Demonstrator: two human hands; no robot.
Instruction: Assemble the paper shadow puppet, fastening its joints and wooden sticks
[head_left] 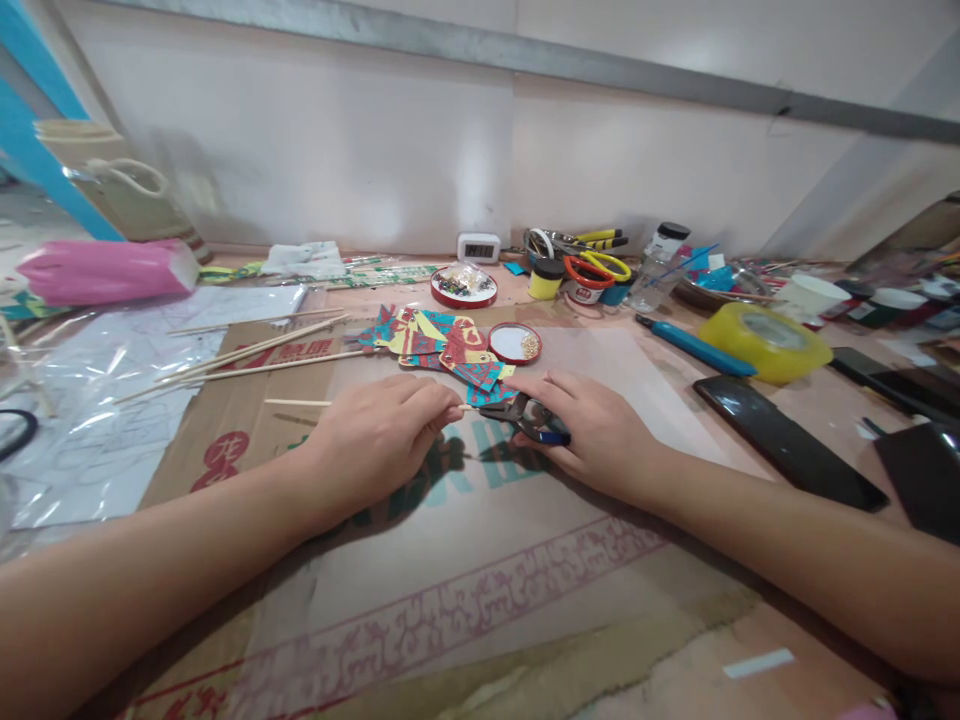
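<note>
My left hand (386,435) is closed in a pinch on a thin wooden stick (296,403) that runs under it toward the right. My right hand (589,425) grips small blue-handled pliers (525,415) whose jaws meet the stick's end just right of my left fingertips. Both hands rest on flattened cardboard (420,560). Just beyond them lies a colourful flat paper puppet (439,345) in red, blue and yellow.
Several loose sticks (247,358) lie left of the puppet. A small red lid with beads (514,342), a red dish (463,286), scissors (592,268), a yellow tape roll (765,342), a blue knife (694,346) and a black phone (787,440) crowd the right. A pink bundle (105,270) lies far left.
</note>
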